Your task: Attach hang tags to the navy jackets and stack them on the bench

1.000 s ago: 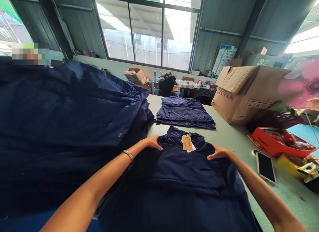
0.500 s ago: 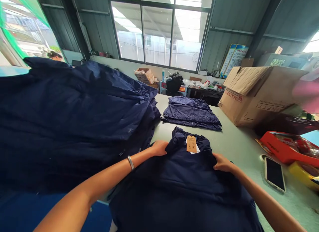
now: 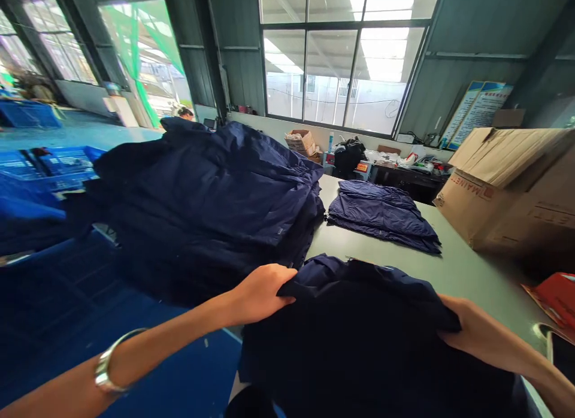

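Observation:
A navy jacket (image 3: 368,334) hangs between my hands over the near edge of the table. My left hand (image 3: 265,292) pinches its upper left side; a silver bangle is on that wrist. At the upper right side, my right hand (image 3: 467,328) grips the cloth, its fingertips partly hidden by the fabric. Only a thin edge of the brown tag shows at the collar. To the left lies a big pile of navy garments (image 3: 215,202), close to my left hand. Beyond the held jacket sits a flat stack of folded navy garments (image 3: 381,214).
A large cardboard box (image 3: 503,190) stands on the pale table (image 3: 462,274) at right. Near it are a red box (image 3: 557,298) and a phone (image 3: 561,352) at the frame edge. Blue crates (image 3: 58,172) stand at far left. Behind is a cluttered bench (image 3: 399,172).
The view has turned left. Both hands have lifted the jacket's upper end nearer to me, and its tag has tipped almost out of sight.

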Tool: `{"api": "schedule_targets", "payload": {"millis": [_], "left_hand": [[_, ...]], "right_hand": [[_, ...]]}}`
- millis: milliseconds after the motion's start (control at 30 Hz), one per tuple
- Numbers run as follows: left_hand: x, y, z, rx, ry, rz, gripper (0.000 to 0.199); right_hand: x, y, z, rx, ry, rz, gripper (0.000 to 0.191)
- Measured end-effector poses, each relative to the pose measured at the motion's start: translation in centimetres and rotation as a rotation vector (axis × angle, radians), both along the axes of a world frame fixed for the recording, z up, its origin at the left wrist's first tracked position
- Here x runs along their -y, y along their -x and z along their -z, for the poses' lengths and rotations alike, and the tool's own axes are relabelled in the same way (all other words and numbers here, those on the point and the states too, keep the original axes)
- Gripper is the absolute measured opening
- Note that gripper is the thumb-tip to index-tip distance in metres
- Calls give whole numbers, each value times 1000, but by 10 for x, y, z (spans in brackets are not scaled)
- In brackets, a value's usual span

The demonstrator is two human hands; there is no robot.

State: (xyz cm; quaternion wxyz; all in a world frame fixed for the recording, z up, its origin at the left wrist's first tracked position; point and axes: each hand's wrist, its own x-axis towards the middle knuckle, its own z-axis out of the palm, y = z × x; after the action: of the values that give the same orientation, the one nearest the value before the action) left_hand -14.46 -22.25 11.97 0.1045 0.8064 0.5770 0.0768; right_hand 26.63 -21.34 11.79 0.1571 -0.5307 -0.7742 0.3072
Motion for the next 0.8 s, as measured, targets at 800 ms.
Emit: {"api": "schedule_targets", "payload": {"millis": [800], "left_hand": [[-101,268,-229,-407,-723,-749,57]], "right_hand": [[-171,317,-134,-468,-298,-436,33]]}}
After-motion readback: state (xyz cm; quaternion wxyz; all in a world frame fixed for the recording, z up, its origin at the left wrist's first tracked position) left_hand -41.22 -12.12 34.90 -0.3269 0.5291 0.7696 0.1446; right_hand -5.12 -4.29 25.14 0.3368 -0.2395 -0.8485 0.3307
